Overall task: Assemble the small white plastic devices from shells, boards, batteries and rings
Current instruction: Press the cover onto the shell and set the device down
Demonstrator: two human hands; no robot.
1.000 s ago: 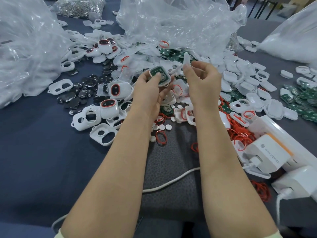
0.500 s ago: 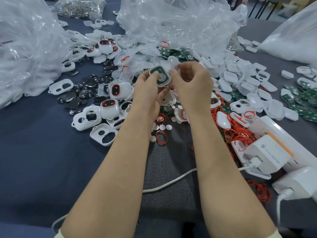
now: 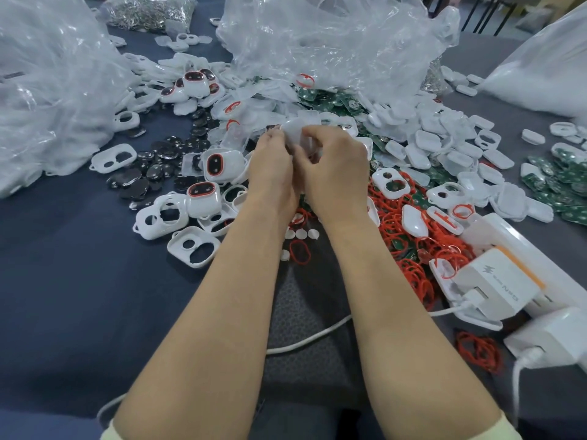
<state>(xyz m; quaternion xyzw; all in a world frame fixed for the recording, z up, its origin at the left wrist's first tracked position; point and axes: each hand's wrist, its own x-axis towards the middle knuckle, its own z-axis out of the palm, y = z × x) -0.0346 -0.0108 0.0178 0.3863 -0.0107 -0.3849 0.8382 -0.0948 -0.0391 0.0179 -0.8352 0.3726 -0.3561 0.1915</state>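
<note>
Over the heap (image 3: 422, 134), left hand (image 3: 272, 168) and right hand (image 3: 337, 166); both grips around white shell (image 3: 296, 132)

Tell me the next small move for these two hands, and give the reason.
Probably press the white cover down firmly until it seats. The left hand and right hand both pinch it between them above the pile of parts. The fingers hide its edges, so whether it has already closed cannot be told.
</note>
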